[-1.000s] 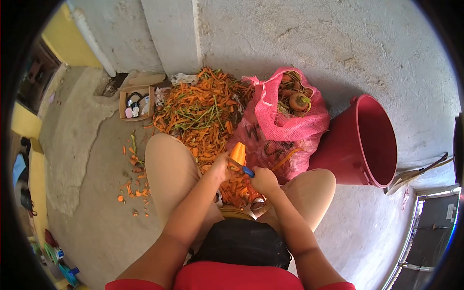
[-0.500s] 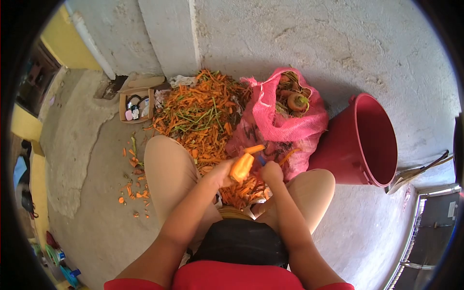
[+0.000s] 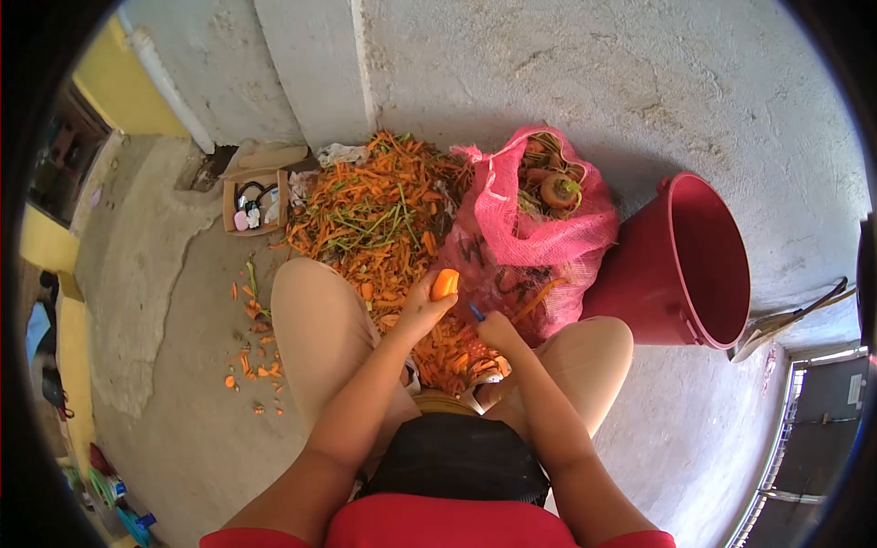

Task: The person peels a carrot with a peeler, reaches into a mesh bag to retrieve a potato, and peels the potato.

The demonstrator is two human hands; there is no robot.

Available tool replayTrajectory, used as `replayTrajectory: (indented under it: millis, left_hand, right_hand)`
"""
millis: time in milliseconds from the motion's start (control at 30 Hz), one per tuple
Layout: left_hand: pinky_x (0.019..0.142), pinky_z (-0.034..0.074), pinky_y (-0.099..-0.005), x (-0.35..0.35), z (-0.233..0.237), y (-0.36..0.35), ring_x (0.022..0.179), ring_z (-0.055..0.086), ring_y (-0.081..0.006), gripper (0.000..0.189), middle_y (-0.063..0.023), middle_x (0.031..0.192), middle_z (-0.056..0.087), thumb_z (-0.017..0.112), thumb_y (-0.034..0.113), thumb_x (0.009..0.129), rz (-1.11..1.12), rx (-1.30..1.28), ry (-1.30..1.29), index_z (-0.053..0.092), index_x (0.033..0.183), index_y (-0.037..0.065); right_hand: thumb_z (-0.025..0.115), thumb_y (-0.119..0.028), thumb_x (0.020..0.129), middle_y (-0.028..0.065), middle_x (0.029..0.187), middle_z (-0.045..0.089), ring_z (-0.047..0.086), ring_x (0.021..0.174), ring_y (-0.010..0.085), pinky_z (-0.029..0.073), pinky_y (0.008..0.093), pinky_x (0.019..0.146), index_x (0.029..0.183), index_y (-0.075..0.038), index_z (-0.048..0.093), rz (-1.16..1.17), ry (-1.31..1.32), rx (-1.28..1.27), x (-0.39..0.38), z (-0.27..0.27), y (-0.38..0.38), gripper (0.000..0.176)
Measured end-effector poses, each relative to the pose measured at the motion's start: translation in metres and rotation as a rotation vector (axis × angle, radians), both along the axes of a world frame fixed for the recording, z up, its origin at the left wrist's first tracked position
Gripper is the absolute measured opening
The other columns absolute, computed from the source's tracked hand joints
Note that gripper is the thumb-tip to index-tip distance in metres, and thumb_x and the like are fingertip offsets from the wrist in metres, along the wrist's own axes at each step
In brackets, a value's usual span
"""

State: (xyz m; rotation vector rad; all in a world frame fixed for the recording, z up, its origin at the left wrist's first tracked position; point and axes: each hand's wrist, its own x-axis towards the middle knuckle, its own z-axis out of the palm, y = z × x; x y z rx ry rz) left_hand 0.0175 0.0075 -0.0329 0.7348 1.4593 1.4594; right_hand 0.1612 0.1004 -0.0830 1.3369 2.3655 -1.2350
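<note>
My left hand (image 3: 424, 307) is wrapped round a peeled orange carrot (image 3: 445, 284), whose end points up and to the right. To its right, my right hand (image 3: 497, 331) is closed on a small tool with a blue part (image 3: 477, 312); the rest of the tool is too small to make out. The hands are apart, above a heap of orange peelings (image 3: 449, 358) between my legs. Behind them a bigger pile of peelings and green stems (image 3: 365, 215) lies against the wall. A pink mesh sack (image 3: 548, 239) holds unpeeled carrots (image 3: 559, 191).
A large dark red bucket (image 3: 630, 274) leans with its mouth to the right, beside the sack. A small cardboard box (image 3: 256, 203) with odds and ends stands left of the pile. Scattered scraps (image 3: 263, 371) lie on the floor left of my knee.
My left hand has moved up slightly, with the carrot turned and showing less of its length. My right hand has moved a little left and down. The orange piece above the carrot is gone from there.
</note>
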Motion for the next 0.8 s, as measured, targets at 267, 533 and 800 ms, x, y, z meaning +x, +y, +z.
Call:
replayTrajectory:
  millis: [267, 533, 800]
  left_hand:
    - [0.081, 0.036, -0.0246, 0.013, 0.015, 0.001, 0.092, 0.044, -0.0124, 0.028, -0.0028, 0.097, 0.047, 0.056, 0.012, 0.077, 0.036, 0.151, -0.292, 0.046, 0.102, 0.006]
    - [0.083, 0.036, -0.0351, 0.030, 0.034, -0.008, 0.096, 0.044, -0.0262, 0.036, -0.0101, 0.102, 0.044, 0.063, 0.002, 0.063, -0.022, 0.209, 0.797, 0.054, 0.098, 0.007]
    - [0.077, 0.042, -0.0315, 0.002, 0.023, -0.013, 0.087, 0.053, -0.0207, 0.047, -0.0088, 0.096, 0.054, 0.067, 0.007, 0.064, 0.036, -0.092, 0.393, 0.046, 0.105, -0.001]
  right_hand:
    - [0.043, -0.015, 0.079, 0.0122, 0.080, 0.057, 0.055, 0.072, 0.0208, 0.042, 0.0307, 0.066, 0.087, 0.004, 0.055, -0.334, 0.360, -0.779, -0.012, 0.002, -0.031, 0.024]
    - [0.044, -0.008, 0.080, 0.0065, 0.090, 0.053, 0.052, 0.083, 0.0142, 0.043, 0.0268, 0.070, 0.097, 0.001, 0.050, -0.677, 0.907, -0.999, -0.016, 0.011, -0.020, 0.020]
    - [0.049, -0.016, 0.082, -0.0038, 0.070, 0.041, 0.038, 0.062, 0.0065, 0.032, 0.0215, 0.059, 0.084, -0.005, 0.052, -0.752, 0.812, -0.480, -0.013, 0.049, -0.013, 0.012]
